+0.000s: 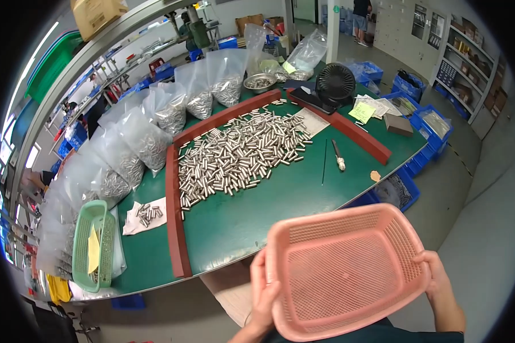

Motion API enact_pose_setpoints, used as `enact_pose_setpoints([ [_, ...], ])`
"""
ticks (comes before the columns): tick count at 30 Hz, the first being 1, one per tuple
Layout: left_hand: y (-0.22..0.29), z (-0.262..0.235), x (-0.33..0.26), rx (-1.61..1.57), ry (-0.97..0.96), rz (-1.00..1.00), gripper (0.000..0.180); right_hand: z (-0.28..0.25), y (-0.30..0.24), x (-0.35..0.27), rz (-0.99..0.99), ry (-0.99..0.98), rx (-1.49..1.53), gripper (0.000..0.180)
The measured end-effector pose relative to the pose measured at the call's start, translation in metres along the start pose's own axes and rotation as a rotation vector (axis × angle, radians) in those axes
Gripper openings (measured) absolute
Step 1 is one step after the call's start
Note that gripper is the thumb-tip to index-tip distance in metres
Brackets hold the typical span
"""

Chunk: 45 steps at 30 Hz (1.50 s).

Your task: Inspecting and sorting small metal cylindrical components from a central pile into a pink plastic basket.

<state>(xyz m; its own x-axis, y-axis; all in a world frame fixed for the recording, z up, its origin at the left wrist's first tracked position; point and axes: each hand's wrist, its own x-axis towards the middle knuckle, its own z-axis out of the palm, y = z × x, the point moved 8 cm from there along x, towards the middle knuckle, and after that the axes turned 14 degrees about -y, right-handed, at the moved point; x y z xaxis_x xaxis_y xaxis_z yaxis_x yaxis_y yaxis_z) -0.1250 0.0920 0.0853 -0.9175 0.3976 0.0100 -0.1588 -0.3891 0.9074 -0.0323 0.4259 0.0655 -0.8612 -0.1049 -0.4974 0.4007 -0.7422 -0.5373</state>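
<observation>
Between my two hands I hold a pink plastic mesh basket (332, 223), tilted so that its bare inside shows. My left hand (263, 288) grips its left rim, with the thumb on the near side. At the right rim my right hand (434, 274) is closed round the edge, fingers curled over it. Beyond the basket, a wide heap of small silvery metal cylinders (240, 151) lies on the green table (229, 234). Red-brown bars (177, 228) frame the heap on its left and far sides.
Clear bags of metal parts (152, 148) line the table's left and far edges. A green basket (106, 246) stands at the left, near a cloth with several cylinders (149, 214). A black fan (334, 86), papers (363, 111) and a thin tool (338, 157) are farther right. Blue crates (400, 191) stand beside the table.
</observation>
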Motion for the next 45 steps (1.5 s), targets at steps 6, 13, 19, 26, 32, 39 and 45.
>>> enact_pose_setpoints([
  [6,-0.073,0.014,-0.013,-0.308,-0.012,-0.159,0.077,-0.022,-0.019,-0.009,0.143,0.132,-0.160,0.062],
  [13,-0.076,-0.061,-0.021,-0.217,0.111,-0.099,0.076,-0.021,0.034,0.062,0.325,0.033,-0.217,0.066],
  [19,-0.047,-0.129,-0.049,-0.100,0.221,-0.128,0.087,0.007,0.096,0.121,0.415,-0.059,-0.145,0.072],
  [26,0.057,-0.117,-0.051,1.200,-0.120,-0.836,0.065,0.039,0.108,0.151,0.364,-0.171,-0.166,0.085],
  [32,0.151,-0.068,0.070,1.812,-0.034,-0.321,0.040,0.050,0.105,0.161,0.369,-0.181,-0.175,0.074],
  [39,0.100,-0.074,0.252,1.781,-0.148,0.399,0.055,0.063,0.106,0.164,0.289,-0.225,-0.102,0.075],
  [45,0.055,-0.113,0.315,1.797,-0.007,-0.097,0.094,0.066,0.108,0.162,0.280,-0.212,-0.038,0.071],
])
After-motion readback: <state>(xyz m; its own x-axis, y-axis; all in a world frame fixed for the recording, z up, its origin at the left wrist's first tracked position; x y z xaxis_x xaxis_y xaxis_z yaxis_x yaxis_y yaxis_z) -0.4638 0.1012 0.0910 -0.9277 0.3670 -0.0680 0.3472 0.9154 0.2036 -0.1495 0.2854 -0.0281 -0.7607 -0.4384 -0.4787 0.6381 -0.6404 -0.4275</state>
